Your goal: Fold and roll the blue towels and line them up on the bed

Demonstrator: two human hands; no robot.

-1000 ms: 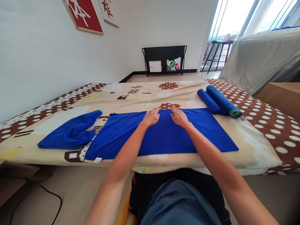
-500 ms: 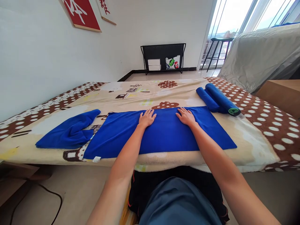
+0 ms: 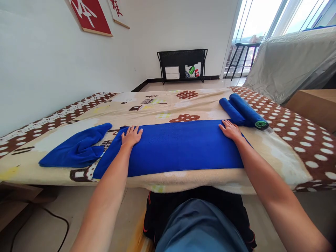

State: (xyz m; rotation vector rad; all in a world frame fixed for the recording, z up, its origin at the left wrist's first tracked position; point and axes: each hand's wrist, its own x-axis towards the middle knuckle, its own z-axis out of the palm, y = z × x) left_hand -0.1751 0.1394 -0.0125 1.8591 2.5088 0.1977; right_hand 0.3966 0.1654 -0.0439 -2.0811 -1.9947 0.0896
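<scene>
A blue towel (image 3: 181,148) lies spread out flat near the front edge of the bed, its long side running left to right. My left hand (image 3: 131,135) rests palm down near its far left corner, fingers apart. Toward the far right corner, my right hand (image 3: 231,129) also presses flat on the cloth with fingers stretched. Neither hand grips anything. Left of the spread towel is a crumpled blue towel (image 3: 76,147). Beyond my right hand lie a rolled blue towel (image 3: 232,111) and a blue roll in clear wrapping (image 3: 248,110), side by side. My forearms hide parts of the spread towel.
A cream and brown patterned blanket (image 3: 147,115) covers the bed. A cardboard box (image 3: 312,105) and a plastic-covered piece of furniture (image 3: 291,63) stand at the right. Against the far wall is a black rack (image 3: 183,64). A cable (image 3: 63,218) runs along the floor at left.
My hands have slid apart along the spread towel, the left one leftward and the right one rightward. Its surface looks smoother on the left. The other towels have stayed put.
</scene>
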